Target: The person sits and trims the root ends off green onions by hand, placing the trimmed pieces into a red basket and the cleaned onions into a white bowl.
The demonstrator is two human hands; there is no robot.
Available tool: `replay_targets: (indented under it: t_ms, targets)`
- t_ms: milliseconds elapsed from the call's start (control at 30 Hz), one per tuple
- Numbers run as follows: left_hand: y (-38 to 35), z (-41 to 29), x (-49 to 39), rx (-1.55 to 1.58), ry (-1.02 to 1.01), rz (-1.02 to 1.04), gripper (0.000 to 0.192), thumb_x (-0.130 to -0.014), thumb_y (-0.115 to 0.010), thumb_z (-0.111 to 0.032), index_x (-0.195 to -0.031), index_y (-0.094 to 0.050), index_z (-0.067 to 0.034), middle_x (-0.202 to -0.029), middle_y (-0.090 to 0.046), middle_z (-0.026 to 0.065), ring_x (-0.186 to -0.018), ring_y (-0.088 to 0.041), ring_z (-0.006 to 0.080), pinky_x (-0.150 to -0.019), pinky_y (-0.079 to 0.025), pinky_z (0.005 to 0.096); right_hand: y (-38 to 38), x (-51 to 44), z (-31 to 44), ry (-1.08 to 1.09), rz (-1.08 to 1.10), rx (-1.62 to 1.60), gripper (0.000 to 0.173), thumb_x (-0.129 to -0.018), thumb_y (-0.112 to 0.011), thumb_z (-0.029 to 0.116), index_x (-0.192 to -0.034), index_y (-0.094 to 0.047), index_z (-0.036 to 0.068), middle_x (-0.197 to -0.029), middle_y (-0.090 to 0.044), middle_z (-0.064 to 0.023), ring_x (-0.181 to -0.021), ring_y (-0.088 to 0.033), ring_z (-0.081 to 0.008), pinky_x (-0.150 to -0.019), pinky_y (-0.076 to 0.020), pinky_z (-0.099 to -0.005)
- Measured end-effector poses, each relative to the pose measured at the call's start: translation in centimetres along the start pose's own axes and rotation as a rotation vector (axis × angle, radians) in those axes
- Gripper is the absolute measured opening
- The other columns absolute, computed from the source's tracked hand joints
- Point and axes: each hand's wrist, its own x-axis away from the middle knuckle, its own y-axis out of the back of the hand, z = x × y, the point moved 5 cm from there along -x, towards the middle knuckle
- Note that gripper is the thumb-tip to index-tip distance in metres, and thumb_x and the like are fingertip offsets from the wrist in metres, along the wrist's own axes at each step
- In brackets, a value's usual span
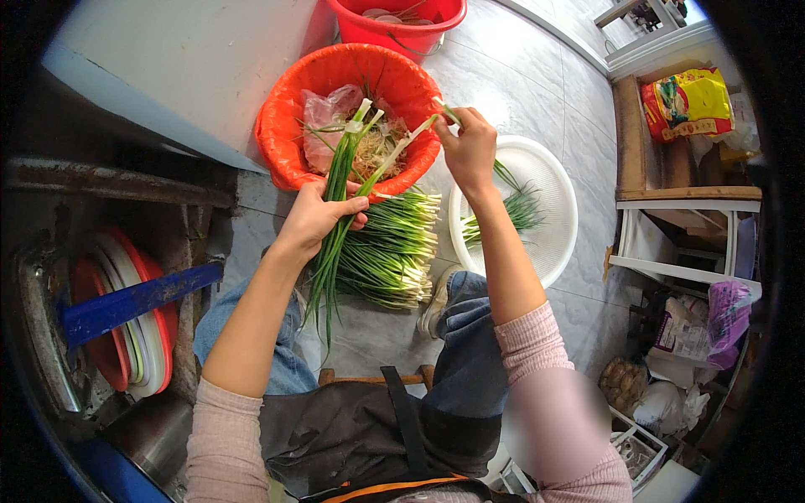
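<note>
My left hand (309,217) grips a few long scallions (341,165), their white ends up and their green leaves hanging below. One of them slants to the right, its pale end near my other fingers. My right hand (471,148) pinches a short pale scallion piece (445,110) between thumb and fingers. Both hands are by a bin with a red plastic liner (275,135); inside lie roots and trimmings (380,151) and a clear plastic bag (327,107). Below it, a thick pile of scallions (393,251) rests on the floor. Partly behind my right forearm stands a white colander (556,214) with some scallions.
A red bucket (402,38) stands behind the bin. Stacked plates or basins (148,339) are at the left, by a blue bar (144,302). Along the right run shelves (685,193) with a yellow-red packet (688,104) and bags. My shoe (437,302) is close to the pile.
</note>
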Motion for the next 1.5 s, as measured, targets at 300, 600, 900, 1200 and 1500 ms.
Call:
replay_targets:
  t_ms: [300,600,900,1200,1500]
  targets:
    - [1.0,1.1,-0.9,0.038,-0.031,-0.051,0.021,-0.082,-0.059,-0.003,-0.100,-0.052,0.005,-0.082,-0.060,0.0111,-0.068,-0.062,0.0171,-0.063,-0.054,0.0282,-1.1,0.0,-3.8,-0.672,0.546,-0.615,0.017,-0.077,-0.066,0.016,-0.085,-0.064,0.000,-0.066,-0.055,0.0035,-0.049,-0.035,-0.0029,-0.045,-0.0283,-0.0190]
    - [-1.4,2.0,-1.2,0.202,0.065,0.121,0.016,-0.088,-0.053,-0.008,-0.099,-0.053,0.003,-0.094,-0.060,0.0129,-0.081,-0.061,0.0192,-0.072,-0.053,0.0287,-5.9,3.5,1.0,-0.745,0.629,-0.933,0.015,-0.081,-0.065,0.019,-0.081,-0.063,0.003,-0.062,-0.056,0.0014,-0.051,-0.044,-0.0046,-0.046,-0.0324,-0.0211]
    - [1.0,1.5,-1.0,0.127,0.010,0.018,0.012,-0.084,-0.058,-0.006,-0.093,-0.055,0.002,-0.077,-0.058,0.0052,-0.066,-0.056,0.0124,-0.062,-0.049,0.0250,-4.0,0.7,0.1,-0.081,0.351,-0.078,0.019,-0.077,-0.064,0.016,-0.075,-0.058,-0.002,-0.062,-0.057,-0.0173,-0.056,-0.056,-0.0276,-0.057,-0.0442,-0.0371]
    - [0.8,1.0,-1.1,0.178,-0.063,-0.062,0.017,-0.083,-0.058,-0.005,-0.099,-0.055,0.001,-0.084,-0.061,0.0077,-0.069,-0.060,0.0158,-0.065,-0.052,0.0292,-6.8,4.6,3.3,-0.590,0.827,-0.561,0.034,-0.079,-0.068,0.033,-0.074,-0.064,0.000,-0.061,-0.049,0.0059,-0.056,-0.042,-0.0068,-0.049,-0.0364,-0.0269]
    - [0.4,0.9,-0.8,0.268,-0.001,-0.087,0.026,-0.084,-0.057,-0.005,-0.107,-0.051,0.004,-0.093,-0.062,0.0134,-0.076,-0.063,0.0206,-0.069,-0.054,0.0338,-7.4,4.2,0.9,-0.690,0.463,-0.907,0.029,-0.094,-0.045,0.028,-0.082,-0.057,0.004,-0.067,-0.053,0.0003,-0.061,-0.050,-0.0082,-0.055,-0.0402,-0.0218]
